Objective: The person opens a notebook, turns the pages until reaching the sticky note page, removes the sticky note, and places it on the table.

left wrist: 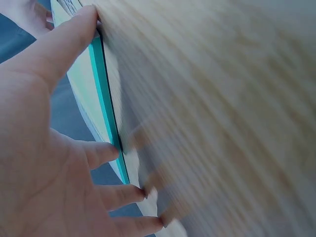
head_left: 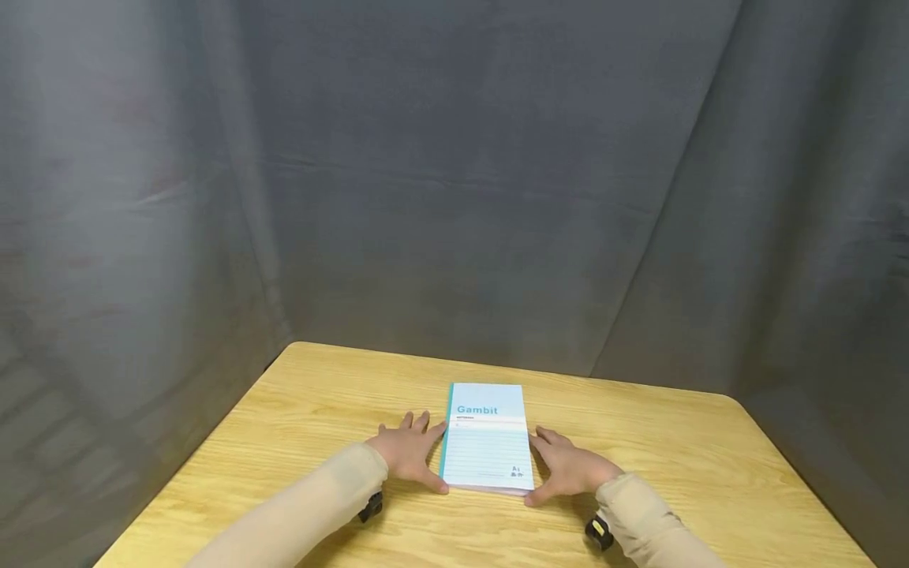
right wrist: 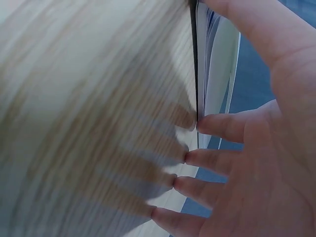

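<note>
A pale blue notebook point(head_left: 487, 446) marked "Gambit" lies closed on the wooden table, its teal spine facing left. On the spine side, my left hand point(head_left: 408, 456) is spread, thumb by the near corner. The left wrist view shows its index finger point(left wrist: 104, 152) touching the teal spine point(left wrist: 106, 94), with other fingertips on the tabletop. My right hand point(head_left: 571, 467) is at the opposite long edge, its thumb by the near right corner. In the right wrist view the index fingertip meets the page edges point(right wrist: 201, 74), while the remaining fingers point(right wrist: 200, 190) touch the table.
The light wood table point(head_left: 341, 394) has rounded far corners. Grey curtains point(head_left: 454, 197) hang behind it and at both sides. Black devices sit under both wrists, one at the left point(head_left: 371, 506) and one at the right point(head_left: 599, 532).
</note>
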`<move>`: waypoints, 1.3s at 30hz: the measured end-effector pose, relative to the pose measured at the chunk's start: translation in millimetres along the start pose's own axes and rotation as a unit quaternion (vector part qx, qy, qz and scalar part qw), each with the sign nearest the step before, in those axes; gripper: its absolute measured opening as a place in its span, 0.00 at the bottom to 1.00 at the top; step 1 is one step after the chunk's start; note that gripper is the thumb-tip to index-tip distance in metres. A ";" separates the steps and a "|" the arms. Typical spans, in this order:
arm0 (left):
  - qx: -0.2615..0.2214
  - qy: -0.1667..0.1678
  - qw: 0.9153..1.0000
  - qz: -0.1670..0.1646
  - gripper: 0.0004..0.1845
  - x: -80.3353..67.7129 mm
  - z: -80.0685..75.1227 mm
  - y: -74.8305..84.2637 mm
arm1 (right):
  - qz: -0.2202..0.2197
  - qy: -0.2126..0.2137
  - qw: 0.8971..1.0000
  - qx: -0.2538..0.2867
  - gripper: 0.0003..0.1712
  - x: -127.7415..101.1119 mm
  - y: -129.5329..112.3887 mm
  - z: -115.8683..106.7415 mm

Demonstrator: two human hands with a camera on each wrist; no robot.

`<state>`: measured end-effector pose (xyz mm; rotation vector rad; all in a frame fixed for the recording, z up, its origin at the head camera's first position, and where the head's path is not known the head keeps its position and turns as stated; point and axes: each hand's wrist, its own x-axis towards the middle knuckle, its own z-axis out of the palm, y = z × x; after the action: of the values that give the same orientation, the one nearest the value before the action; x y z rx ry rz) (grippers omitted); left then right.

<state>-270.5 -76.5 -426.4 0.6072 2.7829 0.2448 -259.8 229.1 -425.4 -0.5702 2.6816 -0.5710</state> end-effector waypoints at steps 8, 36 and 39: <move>0.013 -0.002 1.000 -0.001 0.58 2.4 -5.9 5.3 | -0.008 -0.003 1.000 0.013 0.64 -2.9 -1.3 0.1; 0.176 0.052 0.962 0.200 0.29 37.1 -1.1 105.5 | 0.002 -0.001 1.000 -0.019 0.63 1.0 -3.6 1.7; 0.177 0.048 0.963 0.198 0.28 38.2 -0.6 106.7 | 0.003 0.001 1.000 -0.026 0.63 1.3 -3.9 1.8</move>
<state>-263.2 35.6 -411.1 1.2719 2.7896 -0.1568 -259.1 224.7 -425.5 -0.5743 2.7068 -0.5028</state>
